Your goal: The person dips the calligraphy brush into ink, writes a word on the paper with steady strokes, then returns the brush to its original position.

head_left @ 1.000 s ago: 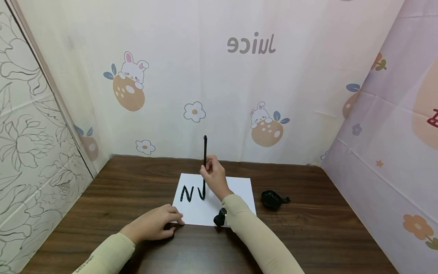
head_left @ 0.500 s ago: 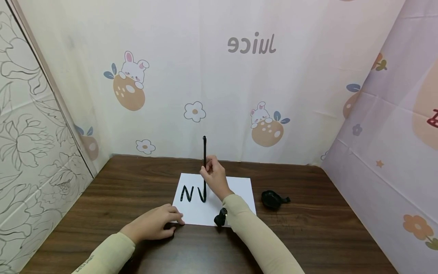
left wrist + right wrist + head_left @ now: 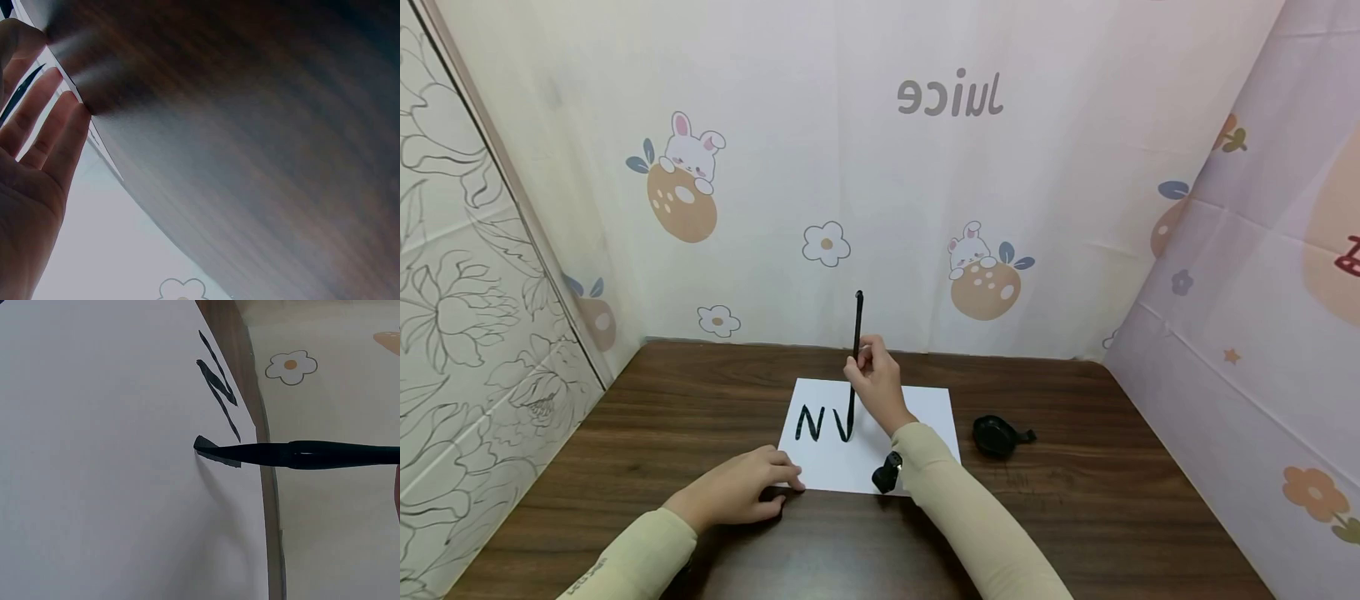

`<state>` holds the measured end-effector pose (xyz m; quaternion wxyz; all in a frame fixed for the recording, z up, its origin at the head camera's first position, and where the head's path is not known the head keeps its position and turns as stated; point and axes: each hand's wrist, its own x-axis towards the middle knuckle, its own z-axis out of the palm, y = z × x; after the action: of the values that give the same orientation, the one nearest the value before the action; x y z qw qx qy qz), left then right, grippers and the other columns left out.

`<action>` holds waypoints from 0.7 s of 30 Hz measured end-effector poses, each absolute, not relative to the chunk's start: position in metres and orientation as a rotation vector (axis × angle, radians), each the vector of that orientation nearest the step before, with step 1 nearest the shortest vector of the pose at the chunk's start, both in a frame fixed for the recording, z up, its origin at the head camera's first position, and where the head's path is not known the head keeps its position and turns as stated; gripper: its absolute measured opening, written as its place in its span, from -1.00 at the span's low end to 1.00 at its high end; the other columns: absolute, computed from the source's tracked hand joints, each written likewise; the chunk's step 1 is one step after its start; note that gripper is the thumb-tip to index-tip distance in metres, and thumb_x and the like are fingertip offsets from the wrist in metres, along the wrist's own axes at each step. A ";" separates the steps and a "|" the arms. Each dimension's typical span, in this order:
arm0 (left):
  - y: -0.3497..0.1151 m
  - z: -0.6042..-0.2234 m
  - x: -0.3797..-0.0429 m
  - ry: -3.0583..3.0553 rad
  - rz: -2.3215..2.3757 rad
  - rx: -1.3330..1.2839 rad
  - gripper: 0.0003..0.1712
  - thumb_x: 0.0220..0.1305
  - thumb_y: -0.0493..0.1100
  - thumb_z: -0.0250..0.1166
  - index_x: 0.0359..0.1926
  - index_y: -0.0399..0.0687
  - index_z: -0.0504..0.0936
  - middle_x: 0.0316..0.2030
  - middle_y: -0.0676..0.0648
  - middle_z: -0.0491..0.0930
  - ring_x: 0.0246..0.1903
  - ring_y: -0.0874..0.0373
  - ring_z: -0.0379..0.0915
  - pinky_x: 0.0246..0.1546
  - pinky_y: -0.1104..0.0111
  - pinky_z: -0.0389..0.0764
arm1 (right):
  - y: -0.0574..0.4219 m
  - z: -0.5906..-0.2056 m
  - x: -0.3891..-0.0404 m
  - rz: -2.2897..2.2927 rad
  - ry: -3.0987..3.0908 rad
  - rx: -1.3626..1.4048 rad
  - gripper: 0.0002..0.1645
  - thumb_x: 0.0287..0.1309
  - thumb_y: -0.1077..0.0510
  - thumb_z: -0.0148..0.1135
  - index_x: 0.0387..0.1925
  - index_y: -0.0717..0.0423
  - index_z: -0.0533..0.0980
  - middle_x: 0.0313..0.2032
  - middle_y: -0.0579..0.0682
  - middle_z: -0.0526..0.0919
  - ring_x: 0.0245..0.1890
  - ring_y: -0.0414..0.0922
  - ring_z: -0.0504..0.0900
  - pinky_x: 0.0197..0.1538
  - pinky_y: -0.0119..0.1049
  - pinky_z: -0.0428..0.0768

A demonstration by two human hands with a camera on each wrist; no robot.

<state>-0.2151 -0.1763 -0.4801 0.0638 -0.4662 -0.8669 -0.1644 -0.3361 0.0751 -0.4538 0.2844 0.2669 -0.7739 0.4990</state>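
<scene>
The right hand [image 3: 880, 386] pinches a nearly upright black brush [image 3: 858, 321], tip at the low end of an ink stroke [image 3: 840, 426]; the left hand [image 3: 737, 490], fingers loosely extended and grasping nothing, rests at the near-left corner of the paper [image 3: 917, 429]. The paper lies near the middle of the surface's [image 3: 1045, 517] far edge, a black dish [image 3: 995, 437] between it and the right edge.

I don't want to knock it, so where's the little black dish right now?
In the head view, the black dish sits on the brown table to the right of the white paper, its handle pointing right.
</scene>
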 end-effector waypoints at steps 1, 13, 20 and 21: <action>-0.176 -0.480 -0.215 -2.622 -0.498 -1.406 -0.73 0.19 -0.24 0.36 -0.08 0.11 0.74 -0.09 0.13 0.59 -0.06 0.22 0.49 -0.04 0.29 0.59 | 0.075 -0.454 -0.336 1.335 -2.069 0.708 -0.73 0.22 0.33 0.18 -0.08 0.10 0.37 -0.44 -0.06 0.43 -0.48 -0.18 0.40 -0.46 -0.38 0.42; -0.176 -0.479 -0.214 -2.662 -0.504 -1.388 -0.74 0.21 -0.23 0.35 -0.08 0.12 0.75 -0.07 0.13 0.60 -0.04 0.21 0.49 -0.01 0.28 0.58 | 0.077 -0.455 -0.336 1.369 -2.100 0.677 -0.75 0.25 0.31 0.16 -0.08 0.10 0.36 -0.42 -0.05 0.42 -0.47 -0.17 0.41 -0.45 -0.38 0.41; -0.176 -0.479 -0.214 -2.658 -0.503 -1.389 -0.74 0.20 -0.23 0.35 -0.08 0.11 0.75 -0.08 0.13 0.60 -0.05 0.22 0.49 -0.02 0.29 0.58 | 0.078 -0.456 -0.335 1.355 -2.102 0.685 -0.76 0.26 0.31 0.17 -0.08 0.12 0.36 -0.42 -0.05 0.42 -0.46 -0.17 0.40 -0.45 -0.38 0.41; -0.176 -0.479 -0.214 -2.658 -0.502 -1.389 -0.74 0.20 -0.23 0.35 -0.08 0.11 0.75 -0.08 0.13 0.60 -0.05 0.22 0.49 -0.02 0.29 0.58 | 0.078 -0.456 -0.335 1.352 -2.104 0.686 -0.76 0.26 0.30 0.17 -0.08 0.11 0.36 -0.42 -0.05 0.42 -0.46 -0.17 0.40 -0.44 -0.38 0.41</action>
<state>-0.2137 -0.1758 -0.4786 0.0501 -0.4563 -0.8730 -0.1648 -0.3355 0.0780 -0.4561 0.2709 0.2545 -0.7810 0.5018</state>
